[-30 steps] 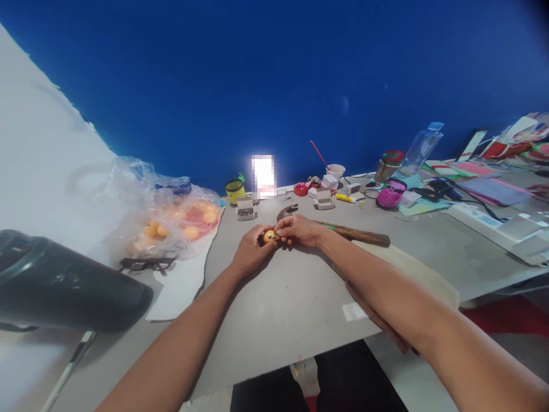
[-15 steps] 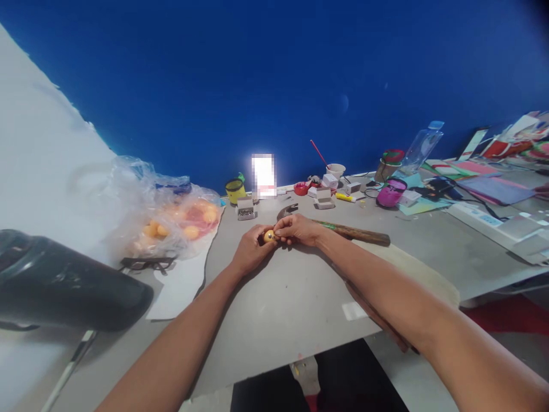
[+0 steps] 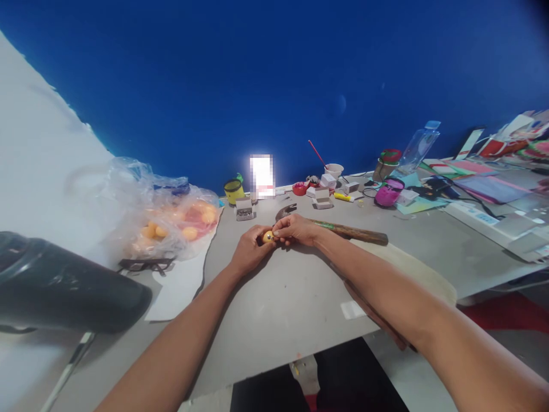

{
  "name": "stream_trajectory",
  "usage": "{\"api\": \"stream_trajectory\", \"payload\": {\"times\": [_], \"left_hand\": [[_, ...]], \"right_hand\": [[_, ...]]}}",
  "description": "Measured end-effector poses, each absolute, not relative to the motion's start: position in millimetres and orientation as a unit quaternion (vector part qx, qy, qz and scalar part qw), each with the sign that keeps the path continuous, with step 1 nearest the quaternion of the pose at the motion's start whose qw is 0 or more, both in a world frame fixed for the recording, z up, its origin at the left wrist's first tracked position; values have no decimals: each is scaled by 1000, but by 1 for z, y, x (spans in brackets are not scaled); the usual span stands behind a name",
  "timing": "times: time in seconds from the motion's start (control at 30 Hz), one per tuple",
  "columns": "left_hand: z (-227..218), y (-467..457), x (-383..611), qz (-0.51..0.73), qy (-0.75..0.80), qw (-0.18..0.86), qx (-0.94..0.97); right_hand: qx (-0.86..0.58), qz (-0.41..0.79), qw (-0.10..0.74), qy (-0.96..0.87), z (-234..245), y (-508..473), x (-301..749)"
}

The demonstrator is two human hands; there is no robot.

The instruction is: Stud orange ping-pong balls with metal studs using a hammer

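Note:
My left hand point(image 3: 250, 249) is closed around a small yellow ball point(image 3: 268, 236) with a dark, eye-like spot on the side facing me. My right hand point(image 3: 299, 230) meets it from the right, thumb and forefinger pinched together against the ball's edge. Whatever those fingertips hold is too small to make out. Just behind the hands lies a claw hammer point(image 3: 364, 234); its wooden handle points right and my right hand hides part of it. An open small box point(image 3: 245, 210) with dark little pieces in it stands beyond my left hand.
Plastic bags of orange balls point(image 3: 189, 220) lie at left, with glasses point(image 3: 148, 265) and a large dark cylinder point(image 3: 72, 286) nearer me. Along the blue wall stand a yellow mesh cup point(image 3: 234, 192), a second small box point(image 3: 322, 199) and a white cup point(image 3: 333, 171). Papers point(image 3: 489, 189) cover the right.
The whole view has shifted very slightly. Both hands keep nearly the same hold at the yellow ball, and the dark spot on it shows a little differently.

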State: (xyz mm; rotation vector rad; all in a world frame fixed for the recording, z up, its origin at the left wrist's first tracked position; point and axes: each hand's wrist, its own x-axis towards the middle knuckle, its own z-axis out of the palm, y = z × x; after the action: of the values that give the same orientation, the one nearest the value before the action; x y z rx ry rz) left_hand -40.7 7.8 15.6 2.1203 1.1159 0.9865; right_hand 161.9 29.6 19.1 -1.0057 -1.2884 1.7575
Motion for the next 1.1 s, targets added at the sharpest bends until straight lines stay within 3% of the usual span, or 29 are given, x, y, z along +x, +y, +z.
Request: {"api": "stream_trajectory", "payload": {"times": [0.57,0.8,0.9,1.0,1.1], "left_hand": [[15,8,-39,354,417,212,810],[17,6,-39,372,432,285,770],[19,6,-38,378,441,359,731],[20,6,-38,392,445,423,686],[19,8,-39,416,448,446,654]], "right_hand": [[-423,634,360,-538,19,26,155],[-410,623,360,-560,23,25,159],[-481,491,376,-622,27,29,164],[-578,262,397,-664,32,34,174],[-640,104,316,-692,36,35,185]]}}
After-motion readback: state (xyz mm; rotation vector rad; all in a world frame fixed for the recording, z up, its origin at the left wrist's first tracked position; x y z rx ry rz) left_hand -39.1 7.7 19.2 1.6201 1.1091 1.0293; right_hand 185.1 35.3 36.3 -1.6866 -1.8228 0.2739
